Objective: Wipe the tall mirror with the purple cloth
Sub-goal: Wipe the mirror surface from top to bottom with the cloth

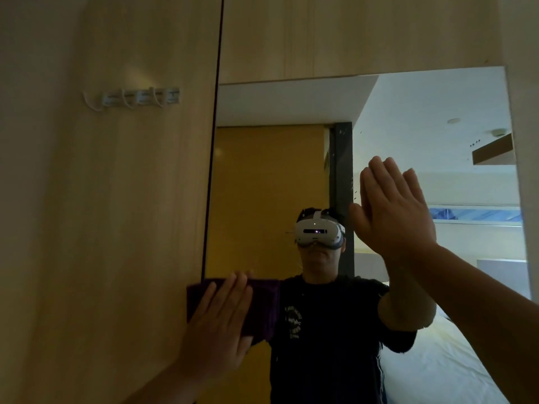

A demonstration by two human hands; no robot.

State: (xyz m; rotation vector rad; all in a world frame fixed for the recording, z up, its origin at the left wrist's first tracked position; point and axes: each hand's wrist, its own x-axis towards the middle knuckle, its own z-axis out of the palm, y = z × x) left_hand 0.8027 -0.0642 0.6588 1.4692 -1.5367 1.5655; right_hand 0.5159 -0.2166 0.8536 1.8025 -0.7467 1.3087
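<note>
The tall mirror [271, 170] fills the right half of the view, set in a wooden wall. A dark purple cloth [262, 304] lies flat against the glass at the mirror's left edge, lapping slightly onto the wood. My left hand [218, 325] presses on the cloth with a flat palm and fingers pointing up. My right hand [399, 211] rests flat on the bare glass higher up and to the right, fingers extended, holding nothing. The mirror reflects a person wearing a headset and a dark shirt.
A light wooden panel [102, 228] stands left of the mirror, carrying a row of small white wall hooks [137, 97]. Wood panelling continues above the mirror. A white bed and bright ceiling appear only as reflections.
</note>
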